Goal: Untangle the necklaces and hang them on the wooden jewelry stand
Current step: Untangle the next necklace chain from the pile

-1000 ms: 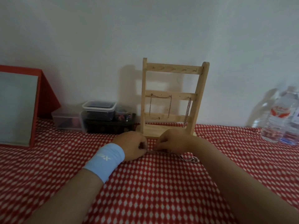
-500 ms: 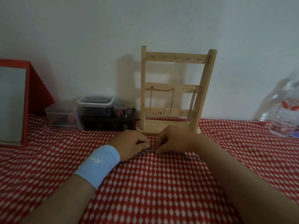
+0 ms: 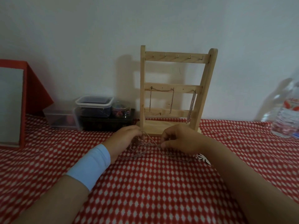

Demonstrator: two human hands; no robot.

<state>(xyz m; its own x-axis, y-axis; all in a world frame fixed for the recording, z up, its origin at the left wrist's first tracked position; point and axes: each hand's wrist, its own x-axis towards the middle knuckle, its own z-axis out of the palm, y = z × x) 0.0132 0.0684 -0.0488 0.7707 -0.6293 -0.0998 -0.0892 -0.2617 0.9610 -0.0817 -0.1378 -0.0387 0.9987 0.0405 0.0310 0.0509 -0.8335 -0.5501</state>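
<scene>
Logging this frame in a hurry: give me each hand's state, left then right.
Left hand: fingers curled, pinching the tangled chains.
Right hand: thumb and fingers pinching a strand of the same tangled chains.

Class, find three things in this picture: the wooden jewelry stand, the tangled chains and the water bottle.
wooden jewelry stand (image 3: 182,57): head view, on its top rail.
tangled chains (image 3: 145,145): head view, on the knotted middle.
water bottle (image 3: 286,118): head view, on its ribbed body.
</scene>
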